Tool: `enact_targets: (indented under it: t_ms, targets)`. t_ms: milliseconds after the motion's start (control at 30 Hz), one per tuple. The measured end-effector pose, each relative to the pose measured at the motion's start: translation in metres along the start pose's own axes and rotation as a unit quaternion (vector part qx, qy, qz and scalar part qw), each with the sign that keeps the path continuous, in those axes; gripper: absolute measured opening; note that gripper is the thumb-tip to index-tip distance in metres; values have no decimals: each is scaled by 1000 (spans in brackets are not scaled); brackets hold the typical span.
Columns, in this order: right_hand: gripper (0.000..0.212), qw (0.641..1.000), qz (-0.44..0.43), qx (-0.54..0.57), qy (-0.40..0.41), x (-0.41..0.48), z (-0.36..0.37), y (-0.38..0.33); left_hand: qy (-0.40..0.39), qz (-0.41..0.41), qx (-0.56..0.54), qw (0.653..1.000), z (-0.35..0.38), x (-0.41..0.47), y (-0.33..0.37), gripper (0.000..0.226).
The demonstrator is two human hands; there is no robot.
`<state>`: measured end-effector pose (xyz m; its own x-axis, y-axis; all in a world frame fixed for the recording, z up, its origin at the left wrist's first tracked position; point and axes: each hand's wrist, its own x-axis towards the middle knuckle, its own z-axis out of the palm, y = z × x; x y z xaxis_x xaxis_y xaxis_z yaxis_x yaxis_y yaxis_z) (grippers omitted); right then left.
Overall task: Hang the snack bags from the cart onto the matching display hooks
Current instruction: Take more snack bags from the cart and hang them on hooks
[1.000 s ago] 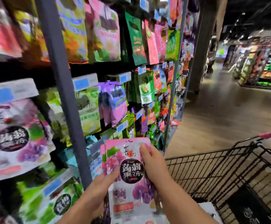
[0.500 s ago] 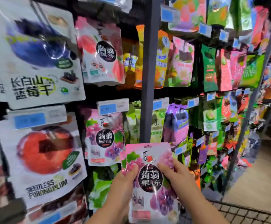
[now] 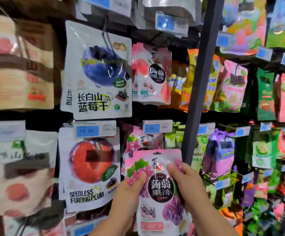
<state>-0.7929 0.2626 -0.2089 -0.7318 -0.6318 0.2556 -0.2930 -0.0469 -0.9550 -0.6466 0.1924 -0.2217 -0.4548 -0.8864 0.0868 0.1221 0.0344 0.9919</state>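
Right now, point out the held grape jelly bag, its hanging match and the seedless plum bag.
held grape jelly bag (image 3: 160,188): head view, black label.
hanging grape jelly bags (image 3: 138,142): head view, top.
seedless plum bag (image 3: 90,160): head view, plum picture.

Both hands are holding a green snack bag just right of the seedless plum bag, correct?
No, the snack bag is pink, not green. The head view shows left hand and right hand holding it just right of the seedless plum bag.
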Motion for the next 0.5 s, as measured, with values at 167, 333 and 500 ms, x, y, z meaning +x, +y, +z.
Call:
enact_targets:
  t_ms: [167, 333, 500]
  targets:
    - [42, 999, -44, -28, 3, 8, 12, -19, 41, 18, 75, 996, -19, 8, 2, 23]
    - [27, 1000, -24, 17, -9, 32, 11, -29, 56, -1, 96, 994, -40, 13, -2, 36]
    - [17, 999, 31, 37, -10, 57, 18, -18, 77, -31, 154, 985, -58, 19, -3, 36]
